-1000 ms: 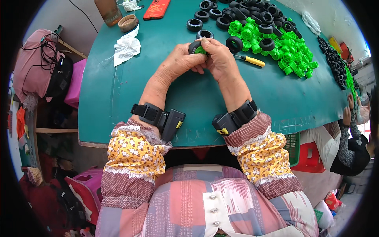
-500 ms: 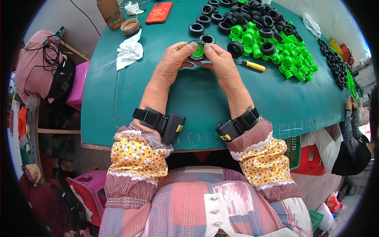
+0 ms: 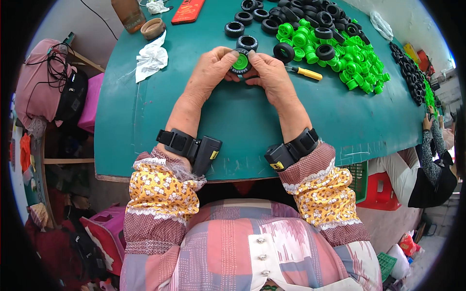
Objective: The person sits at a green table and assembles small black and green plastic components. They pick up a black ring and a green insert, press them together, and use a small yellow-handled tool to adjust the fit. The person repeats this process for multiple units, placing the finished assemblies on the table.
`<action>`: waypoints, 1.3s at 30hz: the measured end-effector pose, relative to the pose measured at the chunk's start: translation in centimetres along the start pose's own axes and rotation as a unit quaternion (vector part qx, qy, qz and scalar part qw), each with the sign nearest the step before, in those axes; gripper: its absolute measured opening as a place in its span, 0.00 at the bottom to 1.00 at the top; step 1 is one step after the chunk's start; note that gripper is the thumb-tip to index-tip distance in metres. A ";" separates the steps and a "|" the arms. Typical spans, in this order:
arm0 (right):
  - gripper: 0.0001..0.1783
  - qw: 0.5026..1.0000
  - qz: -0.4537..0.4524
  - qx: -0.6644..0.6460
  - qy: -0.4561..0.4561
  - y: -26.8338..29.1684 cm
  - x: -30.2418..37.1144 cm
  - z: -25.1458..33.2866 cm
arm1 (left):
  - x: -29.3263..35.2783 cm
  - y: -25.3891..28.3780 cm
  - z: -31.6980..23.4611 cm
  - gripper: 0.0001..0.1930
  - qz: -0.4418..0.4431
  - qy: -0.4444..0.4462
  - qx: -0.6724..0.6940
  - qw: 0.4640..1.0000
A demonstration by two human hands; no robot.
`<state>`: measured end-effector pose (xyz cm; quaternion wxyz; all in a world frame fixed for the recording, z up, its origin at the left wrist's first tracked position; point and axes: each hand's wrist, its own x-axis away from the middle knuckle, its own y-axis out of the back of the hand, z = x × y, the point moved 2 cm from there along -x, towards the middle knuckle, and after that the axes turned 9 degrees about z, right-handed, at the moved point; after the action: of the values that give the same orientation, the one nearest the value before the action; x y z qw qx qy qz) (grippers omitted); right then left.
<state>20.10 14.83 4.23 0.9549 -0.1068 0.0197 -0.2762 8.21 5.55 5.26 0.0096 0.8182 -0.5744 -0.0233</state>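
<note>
Between my two hands is a small toy wheel (image 3: 240, 63), a black tyre with light lettering around a bright green hub. My left hand (image 3: 213, 68) grips its left side, thumb on the face. On the other side my right hand (image 3: 268, 72) holds it, thumb at the upper rim and fingers curled beneath. The backs of the fingers and the wheel's underside are hidden. Just beyond the wheel lies a loose black tyre (image 3: 247, 43). A screwdriver with a yellow handle (image 3: 309, 73) rests right of my right hand, near another tyre (image 3: 283, 52).
Green hubs (image 3: 357, 68) and black tyres (image 3: 310, 12) are heaped at the back right of the green table (image 3: 145, 136). Crumpled tissue (image 3: 151, 59), a brown lid (image 3: 153, 29), a bottle (image 3: 128, 15) and a red phone (image 3: 188, 10) sit back left. A co-worker (image 3: 432, 169) sits at far right.
The wheel has stayed in both hands and turned slightly, its face now showing more fully. My fingers have shifted a little around it. The whole view has moved slightly.
</note>
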 end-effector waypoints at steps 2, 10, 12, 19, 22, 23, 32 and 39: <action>0.18 0.999 0.009 0.034 0.011 0.4 -0.2 -0.1 | 0.1 -0.1 -0.2 0.16 0.049 0.025 -0.025 0.998; 0.18 0.995 -0.002 0.077 0.067 -0.5 0.1 0.6 | 0.1 0.2 0.2 0.14 0.108 0.050 0.037 0.992; 0.18 0.997 0.015 0.033 0.063 -0.8 0.2 0.5 | 0.2 0.0 0.1 0.14 0.105 0.039 0.019 0.994; 0.17 0.985 0.036 -0.167 0.023 -1.3 0.0 -0.7 | 0.1 -0.3 0.6 0.14 0.135 0.053 0.037 0.989; 0.16 0.985 0.023 -0.167 0.032 -1.0 -0.1 -1.0 | 0.4 -0.8 0.0 0.15 0.143 0.029 0.059 0.988; 0.15 0.985 0.019 -0.165 0.035 -0.8 -0.1 -1.0 | 0.4 -0.9 -0.1 0.15 0.142 0.025 0.046 0.989; 0.14 0.978 0.054 -0.199 0.016 -0.2 -0.1 -0.6 | 0.6 -1.8 -0.6 0.13 0.119 -0.001 0.001 0.993; 0.17 0.991 0.051 -0.126 0.021 -0.8 -0.1 -0.3 | 0.2 -0.2 -0.4 0.15 0.023 -0.015 0.141 0.990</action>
<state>19.54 14.16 4.08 0.9462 -0.2188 0.0800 -0.2247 8.49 5.45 5.69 -0.1140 0.7977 -0.5904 0.0458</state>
